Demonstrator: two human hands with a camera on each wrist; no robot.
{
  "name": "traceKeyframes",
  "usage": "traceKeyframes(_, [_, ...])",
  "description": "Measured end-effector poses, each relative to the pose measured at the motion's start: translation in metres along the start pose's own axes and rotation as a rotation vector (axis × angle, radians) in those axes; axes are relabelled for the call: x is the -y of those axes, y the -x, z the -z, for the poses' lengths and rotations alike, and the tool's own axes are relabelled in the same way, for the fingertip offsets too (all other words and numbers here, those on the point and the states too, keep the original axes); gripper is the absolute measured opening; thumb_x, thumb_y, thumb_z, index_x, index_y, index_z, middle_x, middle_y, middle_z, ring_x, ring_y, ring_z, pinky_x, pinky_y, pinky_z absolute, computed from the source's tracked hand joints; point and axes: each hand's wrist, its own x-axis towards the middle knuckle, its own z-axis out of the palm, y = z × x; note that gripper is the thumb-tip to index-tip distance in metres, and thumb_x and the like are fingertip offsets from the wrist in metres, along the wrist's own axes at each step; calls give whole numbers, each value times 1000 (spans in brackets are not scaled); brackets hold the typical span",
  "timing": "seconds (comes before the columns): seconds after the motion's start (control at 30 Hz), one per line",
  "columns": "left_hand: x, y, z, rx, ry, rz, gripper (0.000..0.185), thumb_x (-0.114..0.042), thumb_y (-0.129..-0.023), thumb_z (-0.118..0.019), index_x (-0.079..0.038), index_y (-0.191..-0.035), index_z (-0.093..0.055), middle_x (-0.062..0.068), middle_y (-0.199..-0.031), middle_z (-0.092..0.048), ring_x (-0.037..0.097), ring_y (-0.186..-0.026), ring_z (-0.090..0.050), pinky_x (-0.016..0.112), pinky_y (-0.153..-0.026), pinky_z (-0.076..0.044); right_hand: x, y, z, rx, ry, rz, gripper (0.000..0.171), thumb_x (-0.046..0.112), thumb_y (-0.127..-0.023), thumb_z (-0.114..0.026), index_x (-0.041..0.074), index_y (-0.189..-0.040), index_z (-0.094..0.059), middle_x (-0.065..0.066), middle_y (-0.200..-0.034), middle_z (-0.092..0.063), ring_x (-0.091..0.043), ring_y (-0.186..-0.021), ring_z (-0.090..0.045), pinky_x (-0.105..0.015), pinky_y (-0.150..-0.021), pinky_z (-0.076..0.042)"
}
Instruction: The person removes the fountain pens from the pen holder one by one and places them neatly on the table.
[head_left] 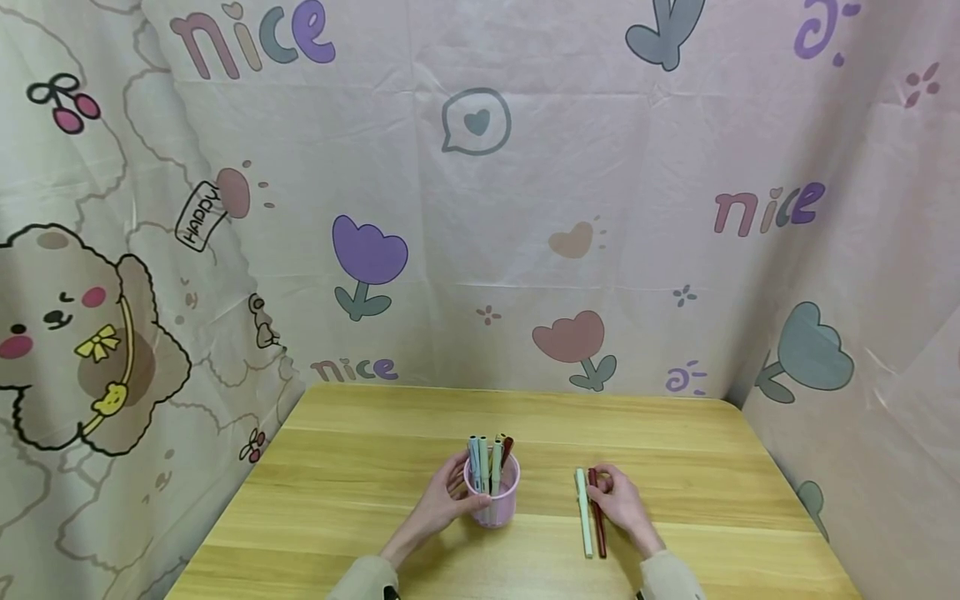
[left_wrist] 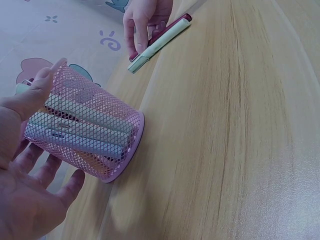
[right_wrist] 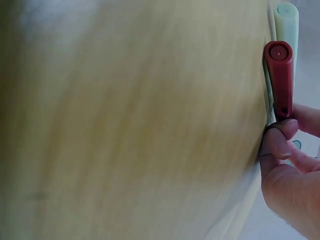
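Left hand (head_left: 437,502) grips a cup (head_left: 507,508); mesh (left_wrist: 107,107) partly hides its pens (head_left: 483,464). Right hand (head_left: 621,497) pinches a red pen (head_left: 600,530).

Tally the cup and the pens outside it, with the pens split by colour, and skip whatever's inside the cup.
Pink mesh cup: 1
Pale green pen: 1
Dark red pen: 1
Total: 3

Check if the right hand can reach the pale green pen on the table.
Likely yes: the pale green pen lies uncovered beside the dark red pen, though the right hand pinches the latter.
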Motion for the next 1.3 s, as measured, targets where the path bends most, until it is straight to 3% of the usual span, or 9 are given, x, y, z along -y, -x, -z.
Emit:
traceKeyframes(0.5, [-1,0,0,-2,-12,-3,93,-18,-86,-80,3,-156,-24,32,-160,-29,52,-147,-31,64,-121,-30,-2,-3,-2,-7,8,6,32,3,-90,-67,-11,-118,-59,-5,-76,-54,-9,-64,-45,-18,-55,-38])
traceKeyframes(0.87, [-2,1,0,-1,-16,-6,93,-18,-86,-80,3,-156,-24,32,-159,-29,53,-146,-31,65,-120,-30,0,0,1,32,-29,-79,41,2,-90,-63,-11,-128,-56,-6,-81,-56,-13,-65,-51,-19,-52,-42])
traceKeyframes(1.3, [-2,1,-1,-5,-16,-6,94,-18,-85,-80,4,-156,-22,33,-159,-29,53,-146,-32,66,-120,-30,2,1,1,49,-58,-96,43,1,-91,-61,-12,-131,-53,-6,-81,-54,-14,-62,-52,-19,-49,-44])
